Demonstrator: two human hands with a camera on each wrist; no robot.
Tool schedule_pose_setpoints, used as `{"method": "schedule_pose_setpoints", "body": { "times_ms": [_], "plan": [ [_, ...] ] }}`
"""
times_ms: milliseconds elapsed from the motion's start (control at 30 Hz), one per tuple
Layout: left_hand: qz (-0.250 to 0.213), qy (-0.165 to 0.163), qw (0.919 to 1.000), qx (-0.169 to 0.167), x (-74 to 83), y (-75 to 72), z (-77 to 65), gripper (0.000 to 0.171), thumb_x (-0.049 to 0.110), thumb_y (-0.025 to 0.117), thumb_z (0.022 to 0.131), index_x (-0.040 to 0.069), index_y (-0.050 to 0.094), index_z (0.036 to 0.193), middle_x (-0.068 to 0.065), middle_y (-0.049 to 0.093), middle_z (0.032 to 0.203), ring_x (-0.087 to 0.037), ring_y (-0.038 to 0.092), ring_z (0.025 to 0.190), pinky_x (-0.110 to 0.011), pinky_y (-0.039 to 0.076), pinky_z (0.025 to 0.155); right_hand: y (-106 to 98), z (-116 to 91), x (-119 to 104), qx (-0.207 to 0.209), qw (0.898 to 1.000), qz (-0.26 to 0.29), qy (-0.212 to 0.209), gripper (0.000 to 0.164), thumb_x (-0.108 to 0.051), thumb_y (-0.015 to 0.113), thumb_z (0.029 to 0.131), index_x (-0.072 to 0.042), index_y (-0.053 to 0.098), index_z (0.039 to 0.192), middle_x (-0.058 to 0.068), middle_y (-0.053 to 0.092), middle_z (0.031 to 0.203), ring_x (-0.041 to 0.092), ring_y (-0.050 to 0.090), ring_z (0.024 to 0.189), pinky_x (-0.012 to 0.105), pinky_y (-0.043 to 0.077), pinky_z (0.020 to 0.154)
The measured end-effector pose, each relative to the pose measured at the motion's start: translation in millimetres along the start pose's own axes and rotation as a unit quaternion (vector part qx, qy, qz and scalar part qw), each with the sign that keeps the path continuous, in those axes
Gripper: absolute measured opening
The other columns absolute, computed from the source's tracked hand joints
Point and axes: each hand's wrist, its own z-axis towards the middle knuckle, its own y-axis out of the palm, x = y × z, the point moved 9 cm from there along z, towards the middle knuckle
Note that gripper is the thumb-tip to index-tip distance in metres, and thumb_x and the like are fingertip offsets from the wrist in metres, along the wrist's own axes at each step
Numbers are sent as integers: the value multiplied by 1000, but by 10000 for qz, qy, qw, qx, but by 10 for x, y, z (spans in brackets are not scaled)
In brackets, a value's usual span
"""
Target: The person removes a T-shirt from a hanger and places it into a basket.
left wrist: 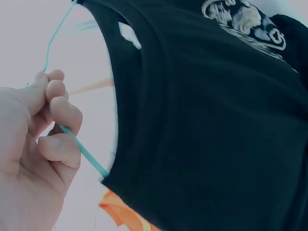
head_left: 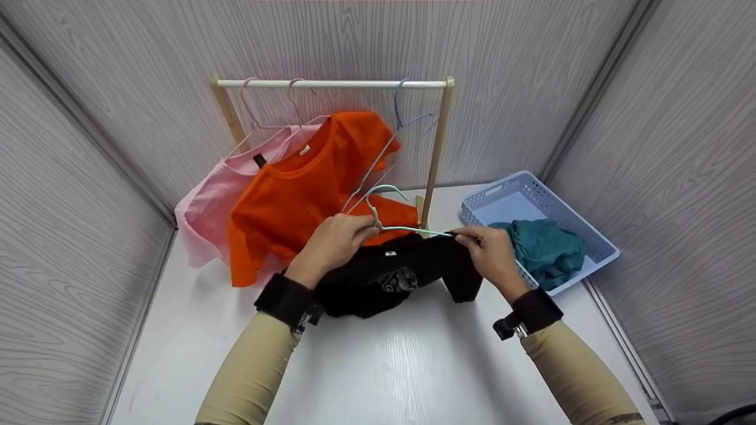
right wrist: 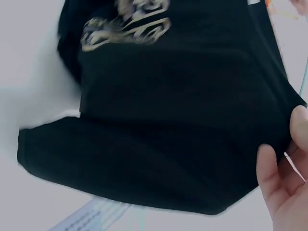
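The left hand (head_left: 333, 243) pinched the green hanger (left wrist: 86, 154), the right hand (head_left: 493, 252) the black shirt (head_left: 354, 289), above the table (head_left: 366, 366) toward its back edge. A loose pinch could have let the shirt slip off.

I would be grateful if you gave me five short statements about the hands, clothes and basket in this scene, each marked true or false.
1. The left hand grips the mint-green hanger. True.
2. The teal cloth lies on the tabletop, away from the blue basket. False: the teal cloth is in the blue basket.
3. The right hand pinches the black shirt. True.
4. The pink shirt hangs in front of the orange shirt. False: the orange shirt hangs in front and partly covers the pink shirt.
5. A blue hanger is hooked over the white rail. True.
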Motion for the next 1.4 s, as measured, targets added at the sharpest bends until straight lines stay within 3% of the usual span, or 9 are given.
{"method": "schedule_pose_setpoints", "body": {
  "times_ms": [233, 400, 533, 767, 833, 967, 1133, 1400],
  "plan": [
    [-566, 30, 9984, -93, -151, -29, -137, 13, 26, 59, 97, 18, 69, 96, 1, 61, 78, -14, 56, 75, -29, 48, 73, -171, -117, 353, 321, 9986, -407, -124, 13, -9, 68, 89, -3, 77, 96, 14, 75, 86, 27, 70, 73, 42, 54, 67],
    [-886, 87, 9959, -159, -193, -10, -198, 12, 25, 59, 98, 17, 68, 96, 2, 58, 78, -13, 55, 75, -27, 46, 73, -193, -169, 515, 256, 9985, -466, 83, 14, -7, 68, 89, -1, 76, 99, 17, 75, 90, 31, 70, 79, 45, 55, 71],
    [-1111, -18, 9937, -177, -234, 5, -198, 12, 25, 59, 98, 17, 68, 97, 3, 59, 79, -12, 55, 77, -26, 47, 75, -181, -148, 514, 232, 9982, -379, 409, 14, -7, 67, 90, 0, 76, 99, 18, 75, 94, 32, 71, 84, 47, 55, 75],
    [-1386, -244, 9900, -46, -241, -30, -177, 15, 26, 58, 98, 15, 63, 89, 4, 45, 67, -12, 50, 65, -25, 41, 65, -16, -169, 437, 124, 9963, -140, 836, 17, -10, 64, 93, -2, 74, 104, 17, 74, 96, 24, 67, 62, 37, 54, 59],
    [-1368, -215, 9904, 7, -209, -28, -164, 15, 25, 57, 98, 15, 63, 89, 4, 45, 66, -12, 49, 64, -25, 41, 64, 73, -196, 408, 47, 9960, -22, 896, 17, -11, 64, 94, -2, 74, 105, 16, 74, 99, 23, 67, 63, 33, 54, 57],
    [-1286, -165, 9916, 13, -121, -4, -97, 17, 27, 56, 99, 16, 63, 90, 3, 49, 65, -10, 53, 57, -26, 47, 63, 265, -228, 313, -127, 9954, 284, 910, 17, -13, 62, 96, -4, 71, 107, 14, 73, 101, 23, 69, 70, 29, 54, 56],
    [-1117, -196, 9935, 105, -14, -13, 71, 20, 30, 55, 100, 17, 63, 87, 1, 56, 66, -9, 58, 51, -28, 51, 60, 475, -225, 176, -330, 9948, 657, 704, 14, -11, 58, 98, -6, 69, 105, 9, 73, 95, 19, 67, 68, 28, 54, 57],
    [-1526, -149, 9879, 227, 140, 50, 348, 21, 28, 54, 100, 15, 63, 86, -1, 63, 70, -11, 62, 53, -24, 54, 58, 822, -253, -38, -926, 9910, 913, 318, 14, -10, 59, 97, -4, 69, 105, 8, 73, 99, 20, 67, 92, 39, 53, 84]
  ]
}}
